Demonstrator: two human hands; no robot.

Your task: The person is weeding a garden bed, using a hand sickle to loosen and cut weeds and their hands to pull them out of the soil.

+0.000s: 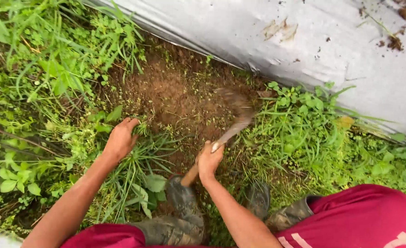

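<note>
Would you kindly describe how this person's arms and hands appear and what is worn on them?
Both forearms are bare, and the left hand and right hand wear no gloves, rings or watch that can be seen. A dark red garment with pale markings shows at the bottom edge; any sleeves end out of view.

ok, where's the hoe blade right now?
Head view, centre: hoe blade, motion-blurred, over the bare soil patch just below the plastic sheet, up-right of the right hand.

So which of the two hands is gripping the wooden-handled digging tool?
The right hand, closed round the wooden-handled digging tool; the left hand grasps a green grass clump.
</note>
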